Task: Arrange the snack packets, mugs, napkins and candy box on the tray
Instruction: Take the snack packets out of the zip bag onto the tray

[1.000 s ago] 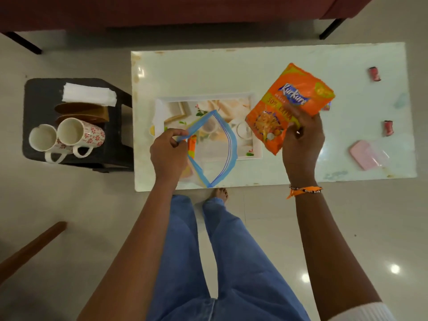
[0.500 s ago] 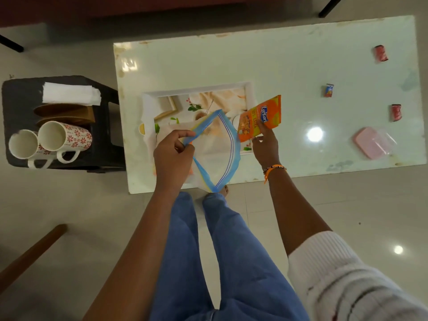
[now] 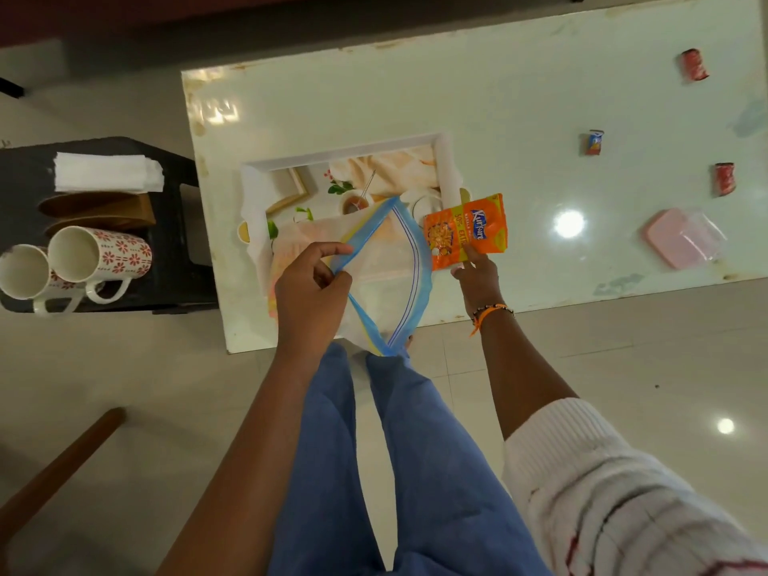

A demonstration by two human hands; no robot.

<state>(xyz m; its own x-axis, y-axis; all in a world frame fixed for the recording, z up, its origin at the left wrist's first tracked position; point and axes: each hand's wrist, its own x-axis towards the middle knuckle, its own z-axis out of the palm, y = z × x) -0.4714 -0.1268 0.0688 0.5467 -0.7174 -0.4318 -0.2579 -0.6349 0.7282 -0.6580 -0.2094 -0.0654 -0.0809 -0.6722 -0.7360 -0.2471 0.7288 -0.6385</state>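
Observation:
My left hand pinches the blue rim of a clear zip bag, holding its mouth wide over the near part of the printed white tray. My right hand grips the bottom edge of an orange Kurkure snack packet at the tray's right edge, beside the bag. Two floral mugs lie on their sides on the black side table at the left, with white napkins behind them. A pink candy box rests on the white table's right side.
Three small wrapped candies lie scattered on the white table. Brown paper holders sit between napkins and mugs. A wooden chair leg crosses the floor at lower left. My legs stand at the table's near edge.
My right hand has lowered the orange packet from up in the air to the tray's right edge. The left hand keeps the bag open. The view has shifted closer to the table.

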